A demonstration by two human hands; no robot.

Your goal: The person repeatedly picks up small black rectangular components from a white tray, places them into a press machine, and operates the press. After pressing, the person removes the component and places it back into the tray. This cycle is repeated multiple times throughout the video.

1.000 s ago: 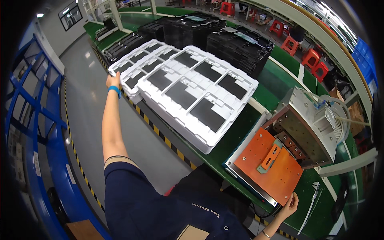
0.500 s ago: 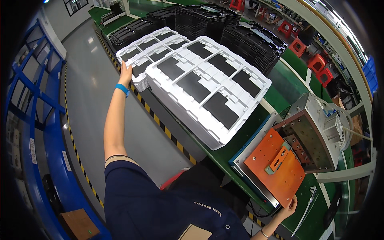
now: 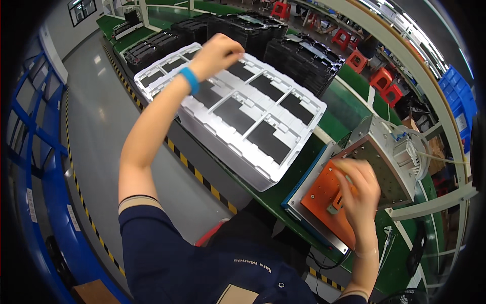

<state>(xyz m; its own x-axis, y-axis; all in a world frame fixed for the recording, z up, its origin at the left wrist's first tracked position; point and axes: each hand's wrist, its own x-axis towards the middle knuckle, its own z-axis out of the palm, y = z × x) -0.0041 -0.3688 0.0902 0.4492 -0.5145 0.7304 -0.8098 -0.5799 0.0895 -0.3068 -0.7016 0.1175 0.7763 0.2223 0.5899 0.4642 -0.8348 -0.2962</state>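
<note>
My left hand reaches over the far edge of the nearer white plastic tray stack. Its fingers are curled and smeared by motion; whether they hold anything does not show. Dark flat sheets with cut-out corners lie in the top tray's compartments. My right hand hovers over the orange plate of a bench fixture, blurred, thumb and fingers apart and nothing visible in them. It partly covers the small raised orange block on that plate.
A second white tray stack adjoins on the left. Behind stand tall piles of black trays. A metal press head with hoses rises behind the orange plate. A caliper lies on the green bench at right. Blue racks line the left.
My left hand has left the farther tray stack's edge and swung right over the nearer stack. My right hand has lifted from the orange plate's near corner and moved up over the plate.
</note>
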